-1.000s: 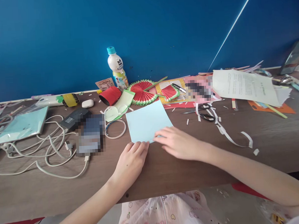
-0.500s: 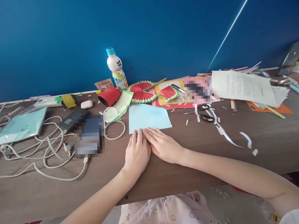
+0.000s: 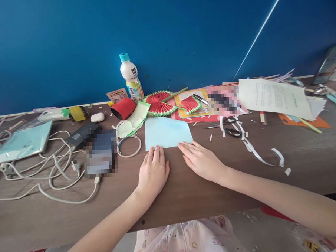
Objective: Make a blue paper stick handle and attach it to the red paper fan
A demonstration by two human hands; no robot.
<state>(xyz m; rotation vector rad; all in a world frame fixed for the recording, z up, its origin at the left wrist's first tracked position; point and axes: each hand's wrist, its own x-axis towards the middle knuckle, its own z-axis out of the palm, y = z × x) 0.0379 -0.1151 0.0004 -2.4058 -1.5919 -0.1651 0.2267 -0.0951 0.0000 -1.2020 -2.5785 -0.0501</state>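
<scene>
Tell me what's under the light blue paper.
The light blue paper lies on the wood-grain desk, visible along its near edge, where the left hand and right hand rest. Anything else beneath is covered.

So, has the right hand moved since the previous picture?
Yes: the right hand has shifted rightward along the near edge of the blue paper, closer to the unmoved scissors.

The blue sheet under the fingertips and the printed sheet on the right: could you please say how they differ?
The blue sheet is plain, while the printed sheet is whitish with text. The left hand and right hand touch the blue sheet; neither touches the printed sheet. The blue sheet lies on the desk, the printed sheet over other papers. Both look like paper.
</scene>
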